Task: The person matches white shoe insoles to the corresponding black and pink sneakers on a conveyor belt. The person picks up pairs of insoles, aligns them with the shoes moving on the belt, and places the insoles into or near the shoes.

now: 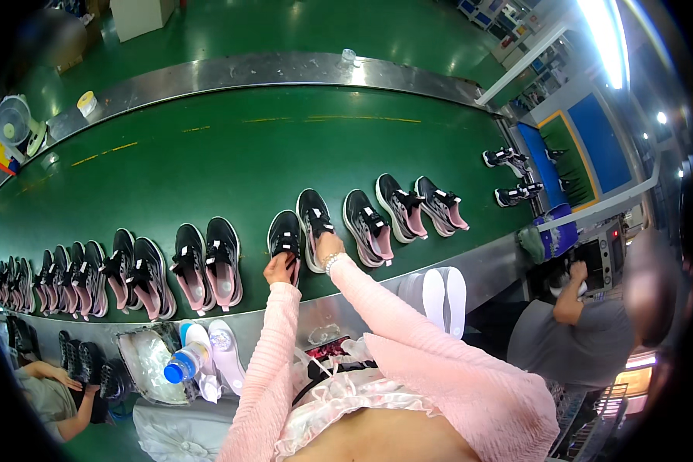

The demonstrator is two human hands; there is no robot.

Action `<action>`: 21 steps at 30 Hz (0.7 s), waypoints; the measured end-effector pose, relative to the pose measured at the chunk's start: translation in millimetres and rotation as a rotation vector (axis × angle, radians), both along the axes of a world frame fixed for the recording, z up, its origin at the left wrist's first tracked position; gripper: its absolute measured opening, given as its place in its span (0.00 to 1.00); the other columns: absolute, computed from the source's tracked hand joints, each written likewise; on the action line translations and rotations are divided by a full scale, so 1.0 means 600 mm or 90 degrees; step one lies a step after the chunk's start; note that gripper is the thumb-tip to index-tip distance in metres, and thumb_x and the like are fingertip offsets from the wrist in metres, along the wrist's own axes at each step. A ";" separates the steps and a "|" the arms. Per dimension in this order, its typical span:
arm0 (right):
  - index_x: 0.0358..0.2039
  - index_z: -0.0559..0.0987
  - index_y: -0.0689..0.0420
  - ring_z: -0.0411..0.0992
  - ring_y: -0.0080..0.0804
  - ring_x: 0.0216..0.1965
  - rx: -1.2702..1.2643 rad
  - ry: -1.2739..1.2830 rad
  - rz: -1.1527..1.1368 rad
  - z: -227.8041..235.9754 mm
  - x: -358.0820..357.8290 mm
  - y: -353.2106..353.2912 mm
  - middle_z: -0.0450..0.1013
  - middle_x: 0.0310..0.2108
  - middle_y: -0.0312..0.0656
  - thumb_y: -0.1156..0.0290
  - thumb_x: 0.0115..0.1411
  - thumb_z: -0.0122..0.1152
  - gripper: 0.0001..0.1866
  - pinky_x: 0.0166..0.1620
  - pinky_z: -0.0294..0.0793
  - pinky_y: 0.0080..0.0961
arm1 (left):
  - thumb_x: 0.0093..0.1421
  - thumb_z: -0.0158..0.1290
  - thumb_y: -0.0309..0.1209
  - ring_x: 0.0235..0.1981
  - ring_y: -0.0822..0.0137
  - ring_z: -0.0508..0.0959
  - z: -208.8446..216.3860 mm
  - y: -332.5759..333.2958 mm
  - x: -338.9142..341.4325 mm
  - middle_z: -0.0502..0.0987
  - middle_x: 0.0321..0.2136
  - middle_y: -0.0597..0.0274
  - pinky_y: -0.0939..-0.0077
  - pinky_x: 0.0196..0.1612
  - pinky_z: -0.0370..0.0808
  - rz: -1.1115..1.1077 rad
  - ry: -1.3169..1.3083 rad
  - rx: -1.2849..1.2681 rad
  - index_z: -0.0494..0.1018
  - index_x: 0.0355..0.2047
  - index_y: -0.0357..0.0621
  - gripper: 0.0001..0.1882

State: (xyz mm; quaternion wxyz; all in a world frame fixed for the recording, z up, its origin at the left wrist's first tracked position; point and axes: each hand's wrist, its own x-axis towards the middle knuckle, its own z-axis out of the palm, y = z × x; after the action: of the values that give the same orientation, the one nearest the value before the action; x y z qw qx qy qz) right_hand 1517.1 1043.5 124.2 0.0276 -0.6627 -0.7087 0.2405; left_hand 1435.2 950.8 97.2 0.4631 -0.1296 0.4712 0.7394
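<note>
Two black sneakers with pink linings stand side by side on the green conveyor belt, toes pointing away from me. My left hand (pixel 279 268) has its fingers closed on the collar of the left sneaker (pixel 284 230). At the collar of the right sneaker (pixel 313 208), my right hand (pixel 330 246) grips near the heel; its fingertips are partly hidden inside. Just right of it stands a matching sneaker (pixel 365 225), with another pair beyond, including a sneaker (pixel 396 205) set farther back. To the left, a pair with a near sneaker (pixel 222 260) heads a long row of similar shoes.
Along the near metal ledge lie white insoles (pixel 455 300), a blue-capped bottle (pixel 183 365) and a plastic-lined tray (pixel 151 362). A co-worker (pixel 577 331) sits at the right, another person's hands (pixel 65 385) hold dark shoes at lower left. A tape roll (pixel 87 102) rests on the far rail.
</note>
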 end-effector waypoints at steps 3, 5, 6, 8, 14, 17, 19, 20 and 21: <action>0.23 0.74 0.59 0.69 0.48 0.28 0.041 -0.025 0.004 -0.038 -0.013 0.020 0.70 0.24 0.51 0.63 0.51 0.45 0.14 0.33 0.68 0.37 | 0.46 0.51 0.26 0.22 0.65 0.73 0.002 -0.008 0.009 0.72 0.20 0.59 0.73 0.29 0.71 -0.065 0.140 -0.067 0.70 0.22 0.31 0.08; 0.27 0.74 0.59 0.69 0.45 0.30 0.117 -0.002 0.028 -0.073 -0.022 0.031 0.70 0.26 0.51 0.65 0.51 0.44 0.13 0.35 0.68 0.35 | 0.43 0.51 0.31 0.19 0.60 0.73 -0.027 -0.020 0.004 0.73 0.16 0.54 0.71 0.28 0.70 -0.235 0.658 -0.313 0.71 0.19 0.36 0.09; 0.28 0.73 0.59 0.69 0.43 0.31 0.206 0.007 0.093 -0.080 -0.020 0.040 0.70 0.29 0.50 0.66 0.51 0.44 0.12 0.37 0.67 0.33 | 0.43 0.51 0.32 0.20 0.58 0.73 -0.010 -0.024 0.005 0.72 0.17 0.53 0.69 0.28 0.70 -0.282 0.721 -0.333 0.71 0.19 0.39 0.08; 0.36 0.70 0.54 0.65 0.40 0.38 0.205 -0.042 0.197 -0.079 -0.023 0.038 0.67 0.36 0.47 0.73 0.49 0.43 0.12 0.42 0.64 0.30 | 0.42 0.50 0.32 0.20 0.54 0.73 0.023 -0.042 0.002 0.72 0.17 0.52 0.66 0.27 0.69 -0.371 0.808 -0.369 0.71 0.18 0.41 0.08; 0.44 0.63 0.53 0.61 0.31 0.45 0.090 -0.050 0.175 -0.097 -0.005 0.049 0.62 0.44 0.44 0.70 0.55 0.36 0.16 0.47 0.60 0.25 | 0.42 0.46 0.23 0.15 0.60 0.65 0.181 -0.136 -0.013 0.64 0.14 0.57 0.71 0.20 0.62 -0.217 0.882 -0.179 0.62 0.16 0.41 0.04; 0.46 0.63 0.52 0.61 0.32 0.45 -0.010 -0.017 0.201 -0.003 -0.017 0.032 0.62 0.44 0.43 0.66 0.57 0.30 0.17 0.48 0.60 0.24 | 0.43 0.45 0.20 0.18 0.64 0.65 0.267 -0.243 -0.073 0.65 0.16 0.60 0.76 0.23 0.62 -0.070 0.936 -0.219 0.64 0.17 0.39 0.03; 0.47 0.61 0.52 0.60 0.33 0.46 -0.126 0.135 0.118 0.025 0.002 0.045 0.61 0.45 0.43 0.62 0.58 0.27 0.19 0.48 0.59 0.23 | 0.45 0.43 0.21 0.19 0.67 0.65 0.290 -0.321 -0.119 0.65 0.16 0.61 0.77 0.25 0.63 0.115 0.998 -0.310 0.63 0.16 0.39 0.04; 0.49 0.60 0.52 0.60 0.31 0.47 -0.165 -0.060 0.208 -0.031 0.034 0.044 0.59 0.47 0.42 0.62 0.58 0.29 0.20 0.49 0.59 0.26 | 0.46 0.43 0.22 0.19 0.67 0.65 0.290 -0.355 -0.143 0.64 0.15 0.61 0.76 0.24 0.62 0.221 1.002 -0.266 0.62 0.15 0.38 0.05; 0.48 0.61 0.52 0.60 0.31 0.47 -0.038 -0.349 0.409 -0.056 0.058 0.036 0.60 0.47 0.41 0.62 0.56 0.33 0.20 0.49 0.59 0.28 | 0.47 0.43 0.23 0.17 0.69 0.62 0.314 -0.388 -0.166 0.61 0.14 0.63 0.77 0.23 0.60 0.213 1.076 -0.441 0.60 0.15 0.38 0.07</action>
State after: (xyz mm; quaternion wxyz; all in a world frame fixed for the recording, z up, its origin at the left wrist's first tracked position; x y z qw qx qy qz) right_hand 1551.6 1065.3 90.4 -0.2571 -0.4482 -0.8531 0.0723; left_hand 1335.8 718.0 285.4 -0.2111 0.2548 0.8220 0.4634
